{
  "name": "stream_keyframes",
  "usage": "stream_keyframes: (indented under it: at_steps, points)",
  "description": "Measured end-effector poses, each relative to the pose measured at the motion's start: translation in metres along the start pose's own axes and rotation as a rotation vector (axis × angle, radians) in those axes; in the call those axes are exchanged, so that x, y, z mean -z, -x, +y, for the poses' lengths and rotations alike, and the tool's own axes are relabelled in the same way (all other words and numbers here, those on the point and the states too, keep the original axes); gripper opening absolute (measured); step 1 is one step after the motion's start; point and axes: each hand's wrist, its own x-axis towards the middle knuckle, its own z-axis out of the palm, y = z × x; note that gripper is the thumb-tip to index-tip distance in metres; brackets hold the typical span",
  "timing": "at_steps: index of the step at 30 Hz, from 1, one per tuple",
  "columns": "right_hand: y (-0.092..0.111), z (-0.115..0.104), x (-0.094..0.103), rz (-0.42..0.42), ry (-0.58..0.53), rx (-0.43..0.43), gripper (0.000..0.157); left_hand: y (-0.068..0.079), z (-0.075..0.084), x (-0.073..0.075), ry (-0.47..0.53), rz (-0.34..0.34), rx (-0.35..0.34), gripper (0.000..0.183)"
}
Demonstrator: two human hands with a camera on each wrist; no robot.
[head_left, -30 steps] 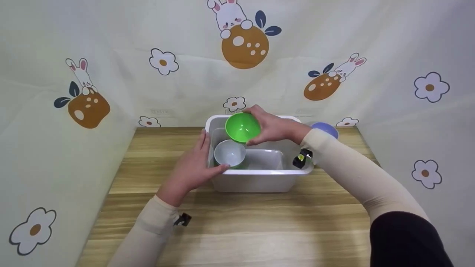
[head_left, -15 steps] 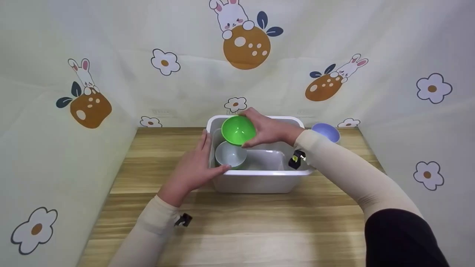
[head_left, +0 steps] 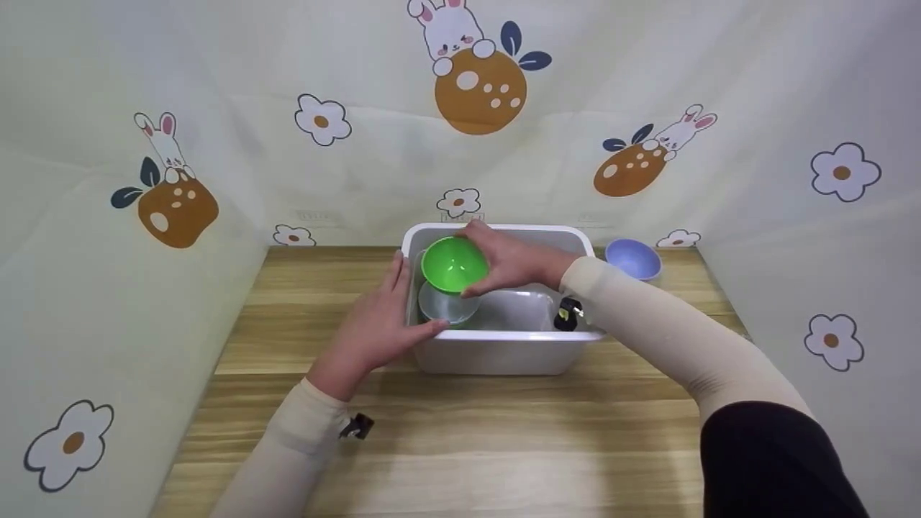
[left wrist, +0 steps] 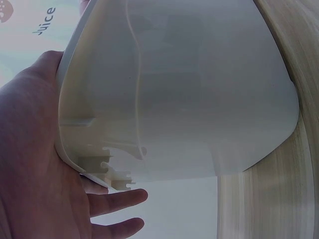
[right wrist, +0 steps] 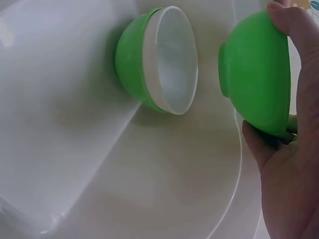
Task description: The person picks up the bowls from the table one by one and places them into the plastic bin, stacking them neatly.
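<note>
A white plastic bin [head_left: 504,354] stands on the wooden table. Inside at its left, a white bowl [head_left: 446,306] sits nested in a green bowl. My right hand [head_left: 508,263] reaches into the bin and grips a second green bowl [head_left: 453,265] by its rim, tilted, just above the white one. In the right wrist view the held green bowl [right wrist: 256,94] hangs apart from the nested white bowl [right wrist: 172,59], with my right hand [right wrist: 294,149] around it. My left hand [head_left: 374,325] holds the bin's front left corner, thumb over the rim. In the left wrist view its palm [left wrist: 35,174] lies against the bin wall [left wrist: 199,99].
A purple bowl [head_left: 633,259] sits on the table behind the bin's right side. The right half of the bin floor [head_left: 514,309] is bare. Cloth walls with rabbit prints close in the table at the back and both sides.
My right hand has carried the green bowl left and down, closer to the nested white bowl. The purple bowl now shows fully. The left hand has stayed on the bin.
</note>
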Motion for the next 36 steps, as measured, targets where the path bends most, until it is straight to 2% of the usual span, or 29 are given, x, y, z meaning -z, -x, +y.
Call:
stream_keyframes:
  at_steps: [21,29,36]
  points:
    - [-0.008,0.005,-0.02,-0.079,0.126,0.003,0.107,-0.002,-0.001,-0.002,0.027,0.02,0.001,0.134]
    - [-0.01,0.008,-0.029,-0.113,0.167,-0.004,0.114,-0.002,-0.002,-0.004,0.029,0.018,0.006,0.127]
    - [-0.012,0.009,-0.034,-0.137,0.184,0.004,0.114,-0.002,-0.002,-0.004,0.027,0.028,0.003,0.126]
